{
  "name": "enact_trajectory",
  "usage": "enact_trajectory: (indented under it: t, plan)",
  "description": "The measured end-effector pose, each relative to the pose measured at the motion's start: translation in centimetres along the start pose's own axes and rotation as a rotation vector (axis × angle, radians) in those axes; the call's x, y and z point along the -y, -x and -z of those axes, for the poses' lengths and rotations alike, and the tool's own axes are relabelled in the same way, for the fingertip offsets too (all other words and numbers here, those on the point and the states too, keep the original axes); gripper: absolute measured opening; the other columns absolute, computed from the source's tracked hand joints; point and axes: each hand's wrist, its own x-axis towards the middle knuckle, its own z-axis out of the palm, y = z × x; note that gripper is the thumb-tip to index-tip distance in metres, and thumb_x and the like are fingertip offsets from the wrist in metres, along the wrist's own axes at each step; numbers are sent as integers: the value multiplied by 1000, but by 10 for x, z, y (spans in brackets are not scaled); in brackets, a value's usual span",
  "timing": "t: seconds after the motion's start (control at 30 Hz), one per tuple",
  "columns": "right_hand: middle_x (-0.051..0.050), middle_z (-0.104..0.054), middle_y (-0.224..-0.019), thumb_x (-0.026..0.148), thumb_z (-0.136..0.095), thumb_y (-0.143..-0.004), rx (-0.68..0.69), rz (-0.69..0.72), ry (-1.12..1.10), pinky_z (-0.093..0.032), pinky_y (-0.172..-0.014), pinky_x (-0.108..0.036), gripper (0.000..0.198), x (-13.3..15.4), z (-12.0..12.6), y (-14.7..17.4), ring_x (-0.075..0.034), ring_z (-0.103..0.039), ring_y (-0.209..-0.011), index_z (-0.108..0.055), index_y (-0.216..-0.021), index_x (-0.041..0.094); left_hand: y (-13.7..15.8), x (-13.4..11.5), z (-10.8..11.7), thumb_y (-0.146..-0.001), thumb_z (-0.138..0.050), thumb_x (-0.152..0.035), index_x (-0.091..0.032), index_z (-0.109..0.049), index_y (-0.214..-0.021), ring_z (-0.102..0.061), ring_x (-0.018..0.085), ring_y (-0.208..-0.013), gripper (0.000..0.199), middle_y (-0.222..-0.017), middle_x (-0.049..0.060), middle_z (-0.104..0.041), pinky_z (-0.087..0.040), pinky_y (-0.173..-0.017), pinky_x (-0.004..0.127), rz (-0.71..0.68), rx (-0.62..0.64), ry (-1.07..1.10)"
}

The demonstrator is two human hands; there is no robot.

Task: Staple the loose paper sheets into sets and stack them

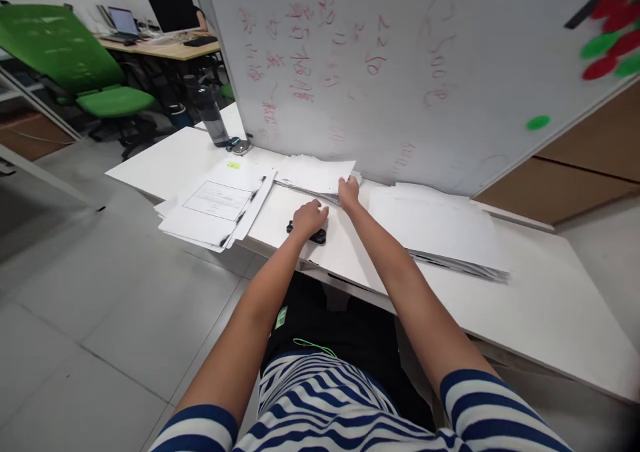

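My right hand [349, 192] pinches the right edge of a small stack of white paper [315, 173] lying against the foot of the whiteboard. To its left, my left hand [308, 219] lies palm down with its fingers reaching forward and apart. Beneath the heel of that hand is a black object with rounded ends [318, 237]; its middle is covered, and I cannot make out its kind. A pile of printed sheets [213, 202] with black marks along its right margin overhangs the table's front edge. On the right lies a thicker stack of paper [435, 225].
The whiteboard [400, 59] with red writing and magnets rises behind the white table [560, 299]. A dark water bottle [210, 112] stands at the back left beside a small round item [242, 147]. Farther off is a green chair [113, 102].
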Motion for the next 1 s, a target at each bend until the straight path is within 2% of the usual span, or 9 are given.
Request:
enact_trajectory:
  t: [0.1, 0.23, 0.3, 0.43, 0.6, 0.73, 0.8, 0.9, 1.0]
  plan:
    - [-27, -49, -142, 37, -41, -94, -129, -44, 120, -32, -115, -56, 55, -1, 0, 7, -33, -42, -139, -40, -139, 6, -1, 1, 0, -99, -39, -50, -19, -63, -115, -64, 29, -108, 43, -117, 13, -71, -46, -89, 39, -7, 4, -4]
    - [-16, -39, -156, 41, -40, -97, -150, 217, 409, -23, -121, -54, 44, -19, 49, 65, -30, -22, -152, -54, -132, 19, -1, 1, 1, -100, -36, -50, -20, -62, -115, -64, 28, -108, 43, -117, 12, -71, -46, -89, 37, 7, 6, -8]
    - [-14, -45, -152, 41, -41, -98, -134, 288, 546, -20, -121, -57, 39, -30, 92, 99, -30, -25, -151, -59, -127, 22, -2, 1, 2, -99, -36, -51, -21, -63, -113, -64, 28, -106, 42, -115, 11, -72, -46, -87, 37, 14, 2, -16]
    - [-13, -59, -141, 40, -43, -98, -255, 202, 700, -13, -122, -60, 36, -47, 176, 147, -29, -39, -145, -63, -122, 22, -4, 0, 3, -98, -37, -53, -24, -64, -107, -64, 29, -103, 40, -113, 8, -73, -47, -84, 37, -7, -18, -13]
    - [-11, -64, -134, 44, -41, -98, -344, 157, 696, -17, -122, -57, 38, -55, 241, 175, -27, -49, -138, -66, -118, 23, -6, -2, 4, -96, -39, -54, -26, -65, -105, -64, 30, -106, 39, -114, 7, -72, -48, -85, 38, 22, -25, -21]
    - [-12, -66, -129, 37, -36, -97, -575, 59, 642, -17, -121, -61, 38, -66, 266, 193, -29, -50, -136, -67, -112, 21, -6, -3, 5, -95, -40, -56, -27, -65, -104, -64, 31, -106, 39, -114, 8, -72, -48, -85, 40, 33, -37, -37]
    - [-14, -64, -133, 35, -35, -95, -603, -12, 576, -22, -119, -63, 39, -73, 271, 201, -30, -47, -139, -67, -111, 20, -5, -4, 6, -95, -40, -56, -27, -65, -104, -64, 31, -106, 39, -114, 8, -72, -48, -84, 40, 38, -42, -43]
    - [-16, -46, -152, 39, -39, -94, -594, -66, 471, -26, -119, -60, 42, -84, 275, 209, -31, -32, -149, -62, -123, 19, -3, -6, 7, -95, -40, -56, -27, -64, -103, -64, 32, -105, 39, -114, 8, -72, -48, -83, 40, 44, -42, -51]
    - [-17, -29, -161, 47, -44, -93, -751, -183, 283, -30, -118, -57, 52, -93, 278, 208, -30, -25, -152, -50, -137, 21, -2, -8, 7, -95, -40, -55, -27, -64, -103, -65, 31, -105, 38, -113, 8, -72, -48, -83, 40, 54, -49, -60]
